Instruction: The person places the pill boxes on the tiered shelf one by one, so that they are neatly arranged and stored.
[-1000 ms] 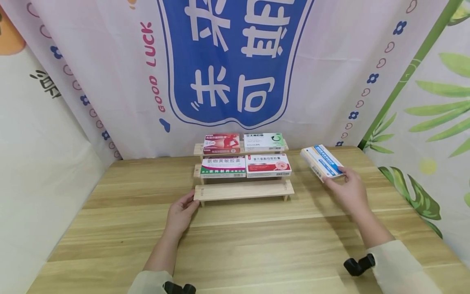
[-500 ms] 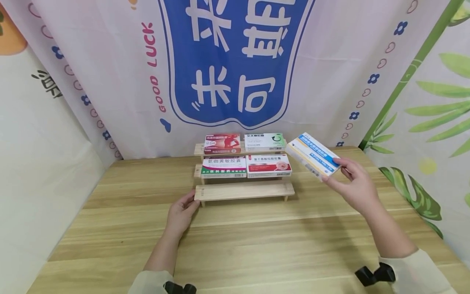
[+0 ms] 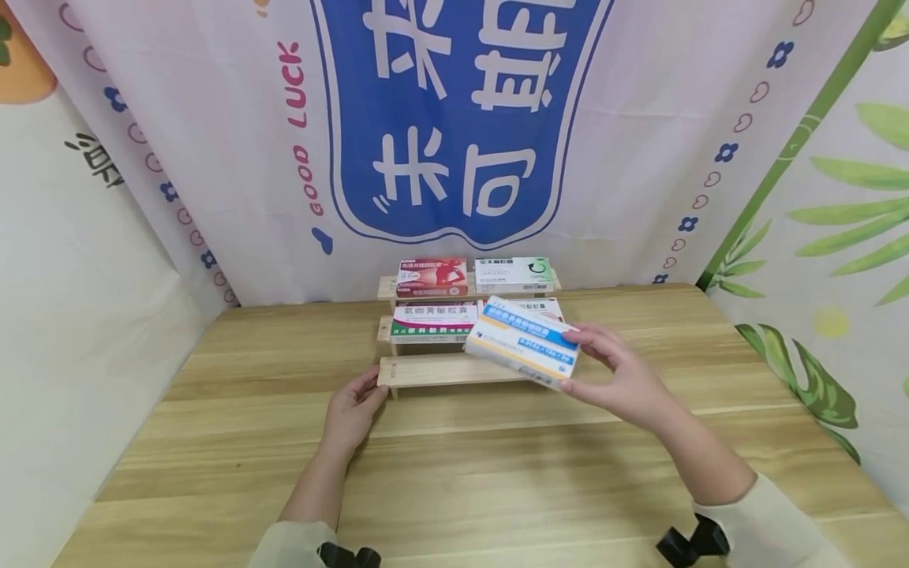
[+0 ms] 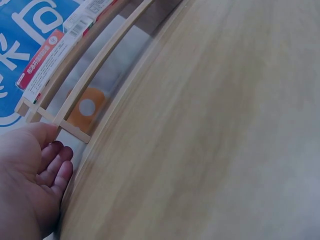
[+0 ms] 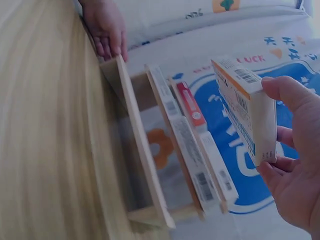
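Note:
My right hand (image 3: 625,386) pinches the right end of a white, blue and orange medicine box (image 3: 521,341), thumb on one side and fingers on the other. The box is tilted and, in the head view, overlaps the right part of the three-step wooden display rack (image 3: 433,371). With thumb and fingers, my left hand (image 3: 353,410) holds the left end of the rack's lowest step. On the middle step lie a pink-and-green medicine box (image 3: 433,319) and a red-and-white medicine box (image 3: 552,308), the latter mostly hidden. A red medicine box (image 3: 431,276) and a white-and-green medicine box (image 3: 514,274) lie on the top step.
The rack stands toward the back of a wood-grain table (image 3: 454,473). Close behind it hangs a printed cloth (image 3: 618,173) with a blue shield. More patterned cloth (image 3: 838,260) borders the table on the right, and a pale wall cloth (image 3: 78,315) on the left.
The right hand has lifted the white, blue and orange medicine box from the right of the rack and carried it left to the rack's lower steps. The left hand stays at the rack's end.

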